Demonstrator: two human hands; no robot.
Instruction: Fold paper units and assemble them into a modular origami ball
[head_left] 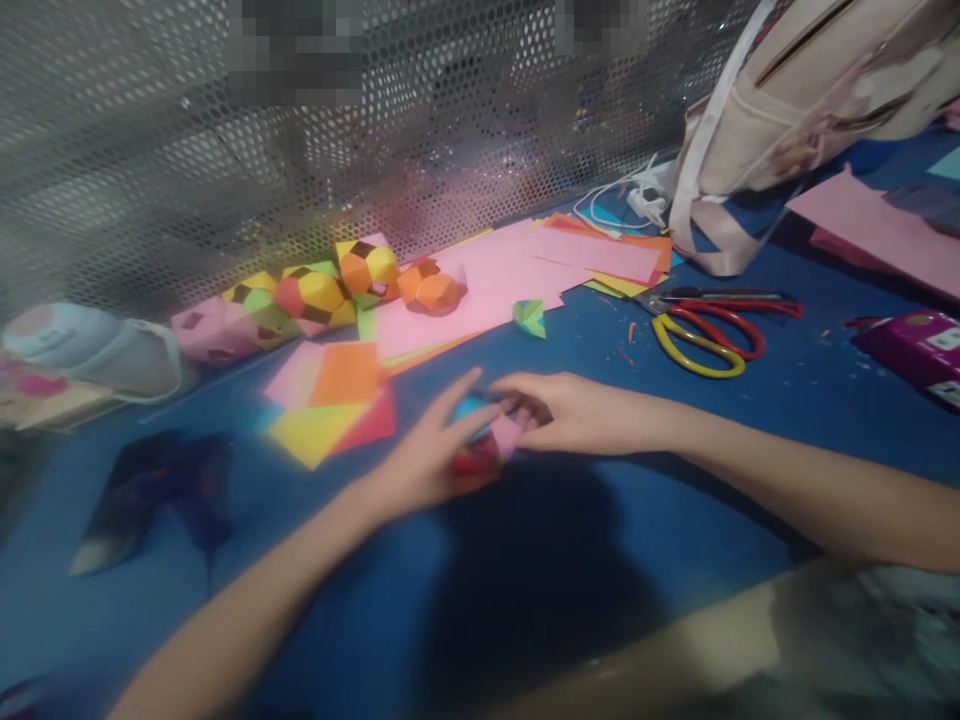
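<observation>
Over the middle of the blue table, my left hand (420, 460) is closed around a small folded paper piece (505, 436) in pink, red and blue. My right hand (566, 412) meets it from the other side, its bent fingertips pinched at the pink part. Fingers and blur hide much of the paper's shape. Just beyond the hands lies a small green folded paper piece (530, 318). Left of my left hand, loose paper squares in orange (346, 373), yellow (315, 432), pink and red overlap in a fanned pile.
Folded paper balls (311, 297) line the back by a perforated metal panel (450, 130). Pink sheets (480, 275) lie beside them. Scissors (731, 370) with yellow and red handles are at right, near a purple pack (915, 350) and pale bag (780, 120). A blurred dark tool (165, 480) and bottle (90, 345) are left.
</observation>
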